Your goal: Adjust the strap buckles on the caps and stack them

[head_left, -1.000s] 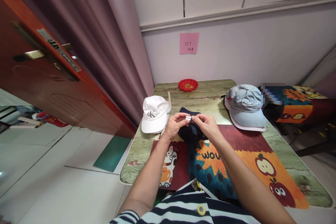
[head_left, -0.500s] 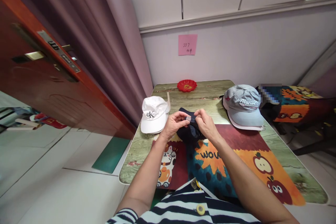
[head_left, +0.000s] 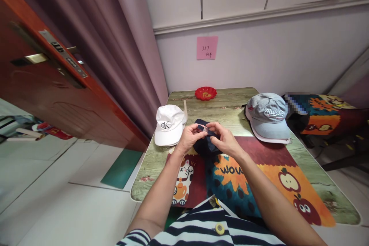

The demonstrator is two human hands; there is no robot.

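A dark navy cap [head_left: 205, 147] sits in front of me at the middle of the table, partly covered by my fingers. My left hand [head_left: 191, 135] pinches the cap's strap [head_left: 201, 127] near its end. Close beside it, my right hand [head_left: 223, 137] has its thumb and fingers closed on the strap area; what exactly lies under those fingertips is hidden. To the left stands a white cap [head_left: 169, 121] with dark letters, its loose strap sticking up. At the right rests a light blue cap [head_left: 268, 113] with white lettering, stacked on a pinkish brim.
A red scalloped dish [head_left: 205, 93] lies at the back of the wood-patterned table [head_left: 150, 169]. Under my arms spreads a colourful printed mat [head_left: 271, 150]. A pink note [head_left: 207, 48] is stuck to the wall. On the left are a curtain [head_left: 129, 27] and an open door [head_left: 95, 111].
My right hand has moved left, closer to my left hand. The pale buckle or tab that showed at my left fingertips is now mostly covered, and a dark strap piece shows there.
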